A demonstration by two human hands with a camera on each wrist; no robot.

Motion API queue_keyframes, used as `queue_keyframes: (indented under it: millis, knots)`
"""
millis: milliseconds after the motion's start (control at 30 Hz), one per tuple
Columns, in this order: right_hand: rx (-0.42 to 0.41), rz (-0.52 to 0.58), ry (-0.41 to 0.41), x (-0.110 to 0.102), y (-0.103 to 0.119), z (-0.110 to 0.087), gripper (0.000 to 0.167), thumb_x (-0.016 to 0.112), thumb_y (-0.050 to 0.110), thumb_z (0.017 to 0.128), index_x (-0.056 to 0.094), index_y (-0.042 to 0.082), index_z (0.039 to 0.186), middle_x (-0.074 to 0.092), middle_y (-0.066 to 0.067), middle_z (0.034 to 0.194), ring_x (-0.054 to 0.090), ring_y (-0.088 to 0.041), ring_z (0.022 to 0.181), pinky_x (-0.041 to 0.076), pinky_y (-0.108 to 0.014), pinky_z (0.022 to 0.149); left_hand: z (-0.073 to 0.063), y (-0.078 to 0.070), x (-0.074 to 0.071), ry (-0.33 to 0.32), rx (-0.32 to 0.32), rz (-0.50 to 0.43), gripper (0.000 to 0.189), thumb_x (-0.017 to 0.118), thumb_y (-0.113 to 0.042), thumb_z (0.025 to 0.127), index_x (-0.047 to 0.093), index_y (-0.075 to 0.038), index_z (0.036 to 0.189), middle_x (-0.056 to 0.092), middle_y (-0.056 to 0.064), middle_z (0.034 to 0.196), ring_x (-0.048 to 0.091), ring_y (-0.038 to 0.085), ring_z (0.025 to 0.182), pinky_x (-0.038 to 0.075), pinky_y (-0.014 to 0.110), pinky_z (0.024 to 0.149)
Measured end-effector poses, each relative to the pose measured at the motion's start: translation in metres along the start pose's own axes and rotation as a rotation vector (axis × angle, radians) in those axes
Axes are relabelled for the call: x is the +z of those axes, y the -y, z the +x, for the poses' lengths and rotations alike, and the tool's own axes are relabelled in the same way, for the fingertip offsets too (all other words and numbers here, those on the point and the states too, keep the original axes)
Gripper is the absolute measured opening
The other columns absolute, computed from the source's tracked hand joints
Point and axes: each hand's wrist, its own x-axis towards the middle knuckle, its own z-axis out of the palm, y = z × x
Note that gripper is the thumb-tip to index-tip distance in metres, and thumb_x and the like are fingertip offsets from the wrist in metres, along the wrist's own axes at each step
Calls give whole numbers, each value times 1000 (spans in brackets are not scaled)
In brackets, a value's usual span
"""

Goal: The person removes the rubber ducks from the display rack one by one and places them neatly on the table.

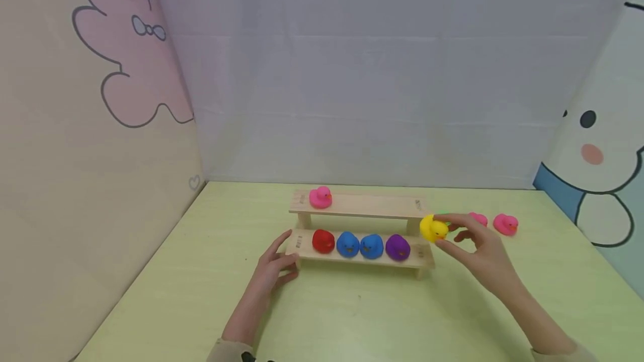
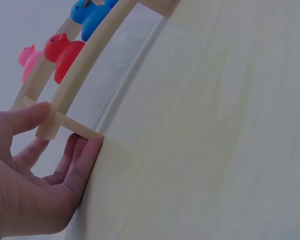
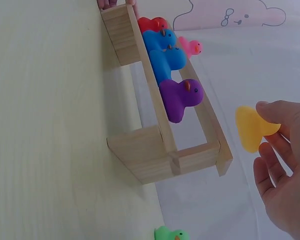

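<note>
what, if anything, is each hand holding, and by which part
The right hand pinches the yellow toy duck by its side away from the two-tier wooden stand; the left hand grips that stand by the left end of its lower shelf.

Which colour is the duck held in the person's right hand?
Yellow; the duck shows best in the head view.

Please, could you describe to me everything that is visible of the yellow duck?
The yellow duck is a toy with a rounded body and an orange bill; its smooth surface looks like rubber or plastic. The right hand pinches it between thumb and fingers. It is in the air near the right end of the shelf, apart from it, touching only the hand. In the head view, its bill points roughly toward the camera; finer details are too small to tell.
</note>
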Motion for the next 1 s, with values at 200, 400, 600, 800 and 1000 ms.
queue_keyframes:
  millis: [200, 400, 600, 800, 1000]
  knots:
    - [32, -82, 14, -8, -11, -8, 40, 78, 5, 82, 68, 12, 121, 60, 29, 107, 53, -1, 96, 48, -7, 76, 1, 1, 0, 4, 4, 2, 60, 61, -16, 95, 41, -29, 150, 57, 9, 105, 61, 21, 92, 59, 36, 87]
    - [63, -162, 39, -12, -25, -15, 40, 79, 11, 82, 67, 15, 121, 57, 30, 107, 52, 6, 94, 50, -9, 74, 1, 1, -1, 4, 5, -3, 60, 61, -15, 95, 41, -30, 150, 57, 8, 105, 60, 20, 92, 58, 35, 87]
    - [90, -215, 55, -14, -38, -18, 41, 80, 14, 82, 67, 16, 121, 65, 14, 109, 48, 14, 92, 51, -13, 71, 1, 1, -1, 7, 1, -1, 60, 61, -16, 95, 41, -30, 150, 57, 9, 107, 61, 20, 92, 58, 35, 87]
    - [109, -243, 68, -14, -51, -16, 39, 81, 11, 81, 68, 13, 118, 70, -9, 111, 54, 7, 90, 52, -14, 69, 0, 1, -1, 10, 3, -3, 61, 61, -16, 95, 40, -29, 150, 57, 9, 108, 61, 20, 93, 58, 36, 88]
    - [162, -304, 119, -13, -64, -11, 39, 81, 11, 79, 70, 10, 116, 71, -10, 108, 59, -9, 87, 52, -15, 67, 0, 1, -1, 13, 2, 1, 61, 61, -16, 95, 40, -29, 150, 57, 10, 109, 61, 20, 92, 58, 36, 88]
